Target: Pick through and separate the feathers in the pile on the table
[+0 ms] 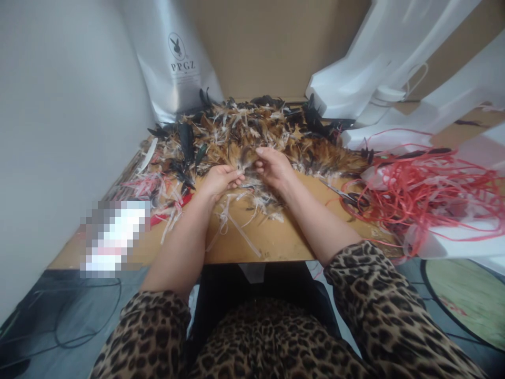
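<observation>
My left hand point(224, 180) is closed in a pinch on the pale lower end of a small brown feather point(238, 158). Close beside it, my right hand point(273, 164) has its thumb and forefinger pressed together at the other side of the feather's fluffy tip. Behind both hands spreads a broad heap of brown and black feathers point(260, 126). Under and in front of the hands lie loose pale fluff point(268, 206) and a knotted strip of clear white ribbon point(224, 218). My right hand partly hides what its curled fingers enclose.
A tangle of red plastic ribbon point(418, 184) covers the table's right side, with dark-handled scissors point(353, 200) beside it. A silver printed bag point(177, 68) stands behind left. A blurred-out bright object point(118, 237) lies front left. A white container point(382, 102) stands back right.
</observation>
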### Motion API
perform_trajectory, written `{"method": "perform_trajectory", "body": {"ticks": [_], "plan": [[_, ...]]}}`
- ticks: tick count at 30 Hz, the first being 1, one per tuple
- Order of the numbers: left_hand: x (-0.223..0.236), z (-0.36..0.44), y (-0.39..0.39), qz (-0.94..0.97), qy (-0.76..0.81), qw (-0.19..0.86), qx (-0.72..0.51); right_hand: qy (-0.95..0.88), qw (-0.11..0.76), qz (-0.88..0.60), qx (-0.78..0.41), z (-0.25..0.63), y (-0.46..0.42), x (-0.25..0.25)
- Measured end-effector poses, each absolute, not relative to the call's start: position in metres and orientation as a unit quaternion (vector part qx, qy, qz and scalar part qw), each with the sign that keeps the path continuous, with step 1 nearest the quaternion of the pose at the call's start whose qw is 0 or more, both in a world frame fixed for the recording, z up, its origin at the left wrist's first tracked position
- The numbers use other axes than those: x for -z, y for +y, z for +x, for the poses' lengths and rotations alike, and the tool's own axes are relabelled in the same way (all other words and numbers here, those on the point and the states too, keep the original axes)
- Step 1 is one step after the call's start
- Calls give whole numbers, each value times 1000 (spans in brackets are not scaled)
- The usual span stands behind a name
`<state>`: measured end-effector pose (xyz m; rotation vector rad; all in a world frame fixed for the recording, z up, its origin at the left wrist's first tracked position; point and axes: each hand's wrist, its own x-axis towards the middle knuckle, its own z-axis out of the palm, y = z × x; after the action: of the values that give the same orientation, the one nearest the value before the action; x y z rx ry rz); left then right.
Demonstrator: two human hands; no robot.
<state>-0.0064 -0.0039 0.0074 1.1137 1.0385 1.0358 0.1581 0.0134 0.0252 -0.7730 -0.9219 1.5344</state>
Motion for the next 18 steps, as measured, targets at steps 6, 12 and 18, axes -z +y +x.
{"method": "perform_trajectory", "body": {"ticks": [6, 12, 18], "plan": [[-2, -12, 3, 437, 454, 594, -500, -482, 509, -259, -664, 191, 9, -46], [-5, -11, 4, 411, 446, 605, -515, -707, 210, -318, -595, 214, 5, -51], [-5, -11, 5, 391, 442, 608, -531, -704, 265, -363, -550, 209, 10, -44]]}}
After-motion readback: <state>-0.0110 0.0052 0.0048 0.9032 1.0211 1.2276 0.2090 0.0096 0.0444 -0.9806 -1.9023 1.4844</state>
